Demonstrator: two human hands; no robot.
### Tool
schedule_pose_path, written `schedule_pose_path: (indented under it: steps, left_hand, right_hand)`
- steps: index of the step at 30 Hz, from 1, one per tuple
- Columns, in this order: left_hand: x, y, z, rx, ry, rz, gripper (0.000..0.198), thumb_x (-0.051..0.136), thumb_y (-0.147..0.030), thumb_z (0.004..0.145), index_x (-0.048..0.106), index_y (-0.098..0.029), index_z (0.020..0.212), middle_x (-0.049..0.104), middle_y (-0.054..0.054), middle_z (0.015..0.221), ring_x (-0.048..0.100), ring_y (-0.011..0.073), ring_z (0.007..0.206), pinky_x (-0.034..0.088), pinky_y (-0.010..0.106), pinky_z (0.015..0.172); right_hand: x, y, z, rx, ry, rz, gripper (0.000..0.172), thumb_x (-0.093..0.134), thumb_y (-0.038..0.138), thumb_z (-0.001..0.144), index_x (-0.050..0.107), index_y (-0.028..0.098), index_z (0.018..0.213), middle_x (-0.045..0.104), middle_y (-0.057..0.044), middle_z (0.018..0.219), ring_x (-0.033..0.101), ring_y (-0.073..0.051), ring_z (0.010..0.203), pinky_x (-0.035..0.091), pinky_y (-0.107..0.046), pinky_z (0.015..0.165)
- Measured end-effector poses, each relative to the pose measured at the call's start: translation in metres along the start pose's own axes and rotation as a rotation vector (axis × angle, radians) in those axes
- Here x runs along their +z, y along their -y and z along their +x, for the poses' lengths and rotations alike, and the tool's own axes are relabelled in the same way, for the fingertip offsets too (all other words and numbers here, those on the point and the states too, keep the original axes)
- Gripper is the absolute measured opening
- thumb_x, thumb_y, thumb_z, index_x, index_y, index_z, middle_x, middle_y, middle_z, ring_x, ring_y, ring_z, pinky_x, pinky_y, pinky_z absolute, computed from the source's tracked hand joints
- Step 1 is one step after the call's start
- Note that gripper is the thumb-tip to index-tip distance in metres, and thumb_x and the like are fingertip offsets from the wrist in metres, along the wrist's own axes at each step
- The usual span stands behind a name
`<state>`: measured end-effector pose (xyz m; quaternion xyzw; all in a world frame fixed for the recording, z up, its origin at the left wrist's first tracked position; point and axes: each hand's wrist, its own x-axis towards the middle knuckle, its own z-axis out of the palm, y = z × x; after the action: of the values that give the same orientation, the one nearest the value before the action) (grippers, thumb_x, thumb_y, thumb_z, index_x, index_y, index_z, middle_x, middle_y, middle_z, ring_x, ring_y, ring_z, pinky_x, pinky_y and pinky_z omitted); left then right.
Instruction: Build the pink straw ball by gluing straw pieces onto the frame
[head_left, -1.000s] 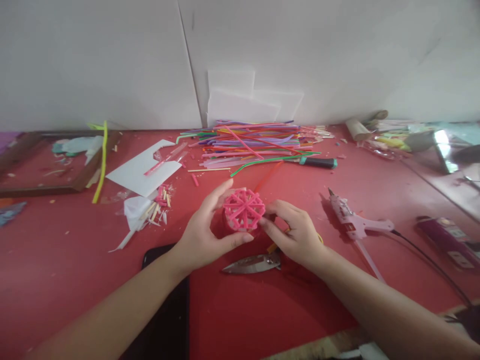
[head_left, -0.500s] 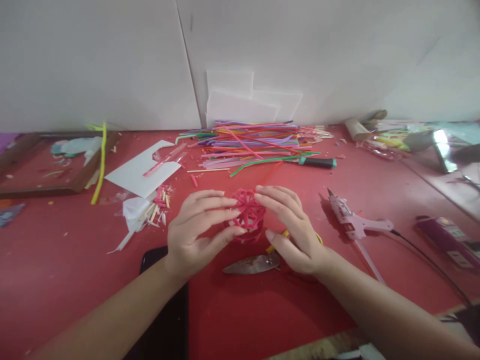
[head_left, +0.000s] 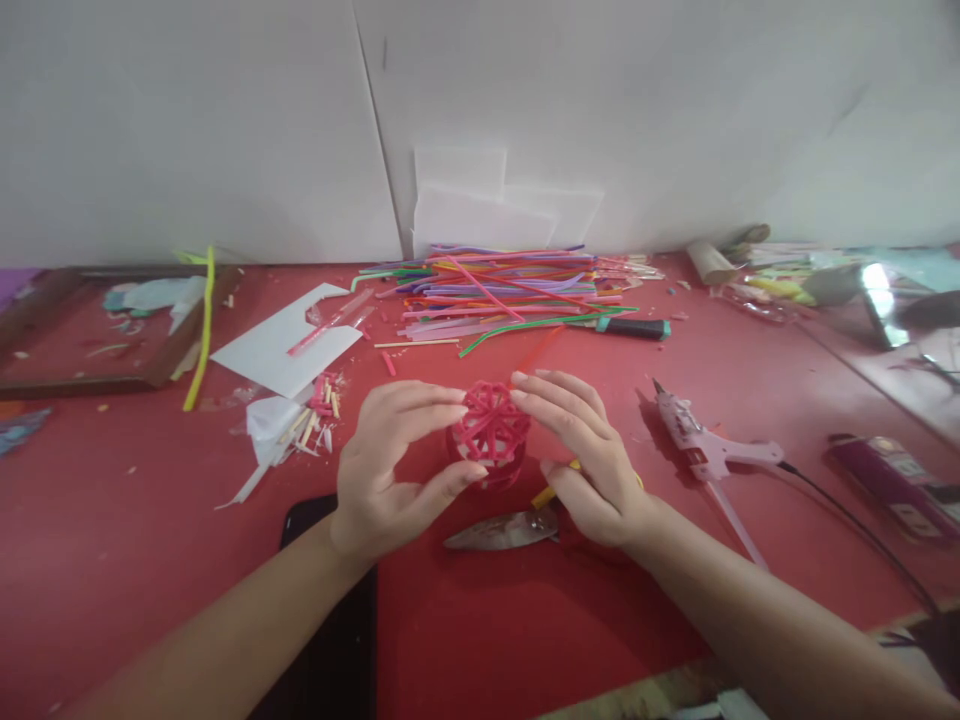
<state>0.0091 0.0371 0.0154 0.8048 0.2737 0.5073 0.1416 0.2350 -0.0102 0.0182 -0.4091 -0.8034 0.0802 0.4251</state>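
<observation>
A small, round, openwork ornament of pinkish-red strips stands on the red tabletop in the middle. My left hand grips it from the left, with fingertips at its upper edge and the thumb at its front. From the right, the fingertips of my right hand hold its upper right edge, the thumb lower down and apart from it. A pair of scissors or a similar tool with a metal blade and yellow handle lies just in front, its handle partly hidden under my right hand.
Behind lies a pile of coloured pipe-like strips beside a dark-handled knife. A pink glue gun with a cord rests right, near a purple box. Left are white paper, scraps, a tray and a black phone-like slab.
My left fingers and thumb have shifted outward a little, so more of the ornament's top shows. My right thumb has moved slightly away from it.
</observation>
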Motion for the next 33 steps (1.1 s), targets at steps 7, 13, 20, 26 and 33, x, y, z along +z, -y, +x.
schedule_pose_path:
  steps: [7, 13, 20, 26, 33]
  left_hand:
    - [0.011, 0.008, -0.012, -0.365, 0.244, -0.325, 0.108, 0.087, -0.049, 0.068, 0.024, -0.032, 0.154, 0.034, 0.017, 0.161, 0.032, 0.0387, 0.149, 0.029, 0.061, 0.120]
    - [0.012, 0.006, -0.008, -0.602, 0.346, -0.330, 0.093, 0.085, -0.050, 0.070, 0.038, -0.026, 0.147, 0.049, 0.017, 0.151, 0.049, 0.0408, 0.137, 0.040, 0.062, 0.114]
    - [0.012, 0.004, -0.002, -0.459, 0.315, -0.405, 0.070, 0.084, -0.042, 0.074, 0.052, -0.028, 0.134, 0.060, 0.012, 0.133, 0.059, 0.0336, 0.125, 0.047, 0.053, 0.110]
    - [0.009, 0.004, -0.002, -0.289, 0.292, -0.356, 0.071, 0.086, -0.034, 0.074, 0.052, -0.034, 0.136, 0.051, 0.007, 0.129, 0.053, 0.0273, 0.125, 0.050, 0.041, 0.105]
    - [0.010, 0.007, -0.004, -0.347, 0.312, -0.317, 0.065, 0.080, -0.037, 0.079, 0.050, -0.032, 0.137, 0.046, 0.010, 0.140, 0.048, 0.0311, 0.134, 0.043, 0.048, 0.113]
  right_hand:
    - [0.004, -0.002, -0.005, 0.085, -0.089, -0.002, 0.061, 0.046, 0.008, 0.087, 0.047, 0.029, 0.144, 0.053, -0.009, 0.146, 0.049, -0.030, 0.136, 0.039, -0.057, 0.113]
    - [0.005, 0.000, -0.003, 0.101, -0.078, 0.026, 0.048, 0.055, 0.017, 0.090, 0.049, 0.022, 0.138, 0.060, -0.014, 0.133, 0.054, -0.028, 0.126, 0.046, -0.052, 0.107]
    - [0.005, 0.004, 0.000, 0.069, -0.055, 0.057, 0.056, 0.073, 0.039, 0.084, 0.051, 0.020, 0.132, 0.064, -0.014, 0.119, 0.061, -0.028, 0.111, 0.053, -0.047, 0.094]
    - [0.005, 0.000, 0.001, -0.036, -0.099, 0.055, 0.043, 0.072, 0.036, 0.087, 0.055, 0.022, 0.125, 0.068, -0.012, 0.109, 0.064, -0.026, 0.103, 0.054, -0.044, 0.090]
    - [0.004, 0.000, 0.003, -0.092, -0.161, 0.066, 0.033, 0.071, 0.023, 0.087, 0.060, 0.020, 0.118, 0.070, -0.010, 0.101, 0.066, -0.023, 0.096, 0.057, -0.041, 0.084]
